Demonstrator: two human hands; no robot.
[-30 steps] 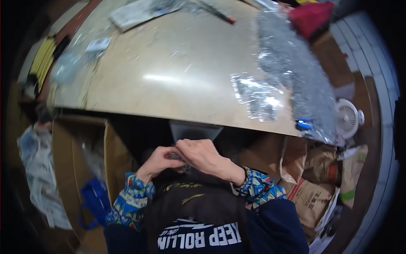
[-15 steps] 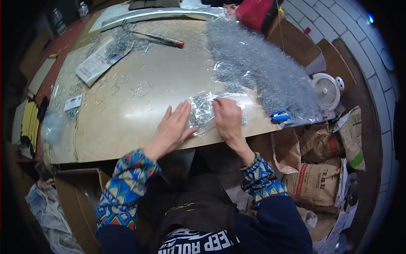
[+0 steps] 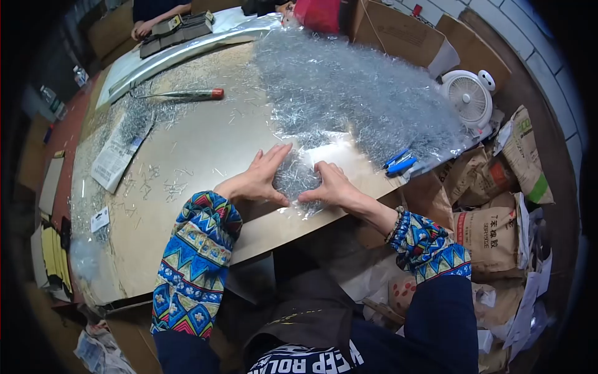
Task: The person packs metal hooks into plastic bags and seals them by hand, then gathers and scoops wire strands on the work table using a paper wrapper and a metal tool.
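A small clear plastic bag of thin silvery metal pieces lies near the table's front edge, between my two hands. My left hand rests along its left side, fingers stretched out and thumb pointing toward the other thumb. On the other side, my right hand is curved, fingertips and thumb apart, touching the bag's edge. Behind the bag spreads a large heap of similar thin metal pieces, on and among shiny plastic film.
Blue-handled tools lie right of my hands. A red-tipped tool, a printed packet and loose metal pieces are farther left. A white fan stands at right, above paper sacks. Another person's hand shows at the far side.
The view has shifted, bringing another person into sight at the far side. My right hand has moved from a closed pose over the bag to cupping its right side; my thumbs are closer together.
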